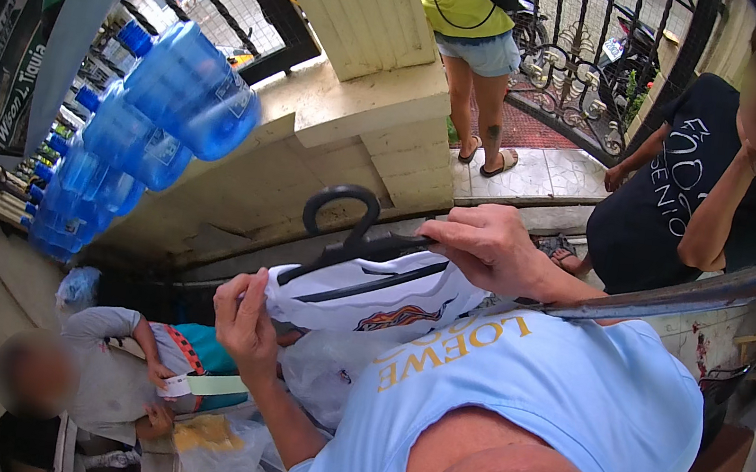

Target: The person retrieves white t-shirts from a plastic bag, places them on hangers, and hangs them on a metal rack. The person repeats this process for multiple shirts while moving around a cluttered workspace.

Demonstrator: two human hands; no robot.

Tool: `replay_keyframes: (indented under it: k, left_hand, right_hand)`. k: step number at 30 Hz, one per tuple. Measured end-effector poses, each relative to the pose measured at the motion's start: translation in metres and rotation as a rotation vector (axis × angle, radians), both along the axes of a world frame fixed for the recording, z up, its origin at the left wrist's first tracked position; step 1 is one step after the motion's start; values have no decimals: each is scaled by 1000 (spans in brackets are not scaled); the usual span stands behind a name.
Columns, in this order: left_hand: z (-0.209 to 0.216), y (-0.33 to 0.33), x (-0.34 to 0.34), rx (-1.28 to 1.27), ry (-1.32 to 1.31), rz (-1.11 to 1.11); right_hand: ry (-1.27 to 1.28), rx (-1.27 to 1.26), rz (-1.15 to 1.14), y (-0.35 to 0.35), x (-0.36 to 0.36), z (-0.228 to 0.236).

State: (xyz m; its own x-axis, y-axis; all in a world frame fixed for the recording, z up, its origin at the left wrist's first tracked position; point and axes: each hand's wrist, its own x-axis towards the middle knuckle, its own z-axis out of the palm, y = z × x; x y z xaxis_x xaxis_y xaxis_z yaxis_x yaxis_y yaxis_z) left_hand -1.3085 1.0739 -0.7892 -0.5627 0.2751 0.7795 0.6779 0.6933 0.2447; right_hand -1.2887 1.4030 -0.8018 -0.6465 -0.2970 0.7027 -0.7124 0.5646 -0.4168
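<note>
A white shirt [322,316] with a multicoloured print hangs on a black hanger [365,250] in front of my chest, the hook pointing away from me. My left hand [244,322] is closed on the shirt at its left shoulder. At the other shoulder, my right hand [491,249] pinches the shirt together with the hanger's right arm. The shirt's lower part is hidden by my own light blue shirt. Just below it lies clear plastic wrapping [322,372].
Several blue water jugs [192,92] line a ledge at the left. One person [108,363] sits lower left holding papers; another in black [679,199] is at the right. Someone stands by the metal gate [570,80]. A metal rail [676,290] runs beside my right arm.
</note>
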Motion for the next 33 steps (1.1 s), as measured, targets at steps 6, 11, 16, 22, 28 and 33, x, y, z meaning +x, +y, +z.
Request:
replay_keyframes:
  k: [6, 11, 16, 22, 28, 33]
  left_hand:
    - [4, 0, -1, -64, -200, -124]
    - [-10, 32, -11, -170, -184, 26]
    - [-25, 27, -26, -143, 66, 61]
    - [-25, 23, -21, -136, 71, 75]
    - [-8, 17, -28, -151, 108, 168]
    - [38, -3, -15, -61, 113, 334]
  right_hand:
    - [-66, 24, -34, -1, 1, -18]
    - [-1, 47, -39, -2, -8, -16]
    - [40, 165, -105, -6, -11, -5]
    - [5, 277, -130, -6, -13, -14]
    - [-87, -734, 166, 25, -19, -29]
    - [-248, -658, 1864, 47, 0, -3]
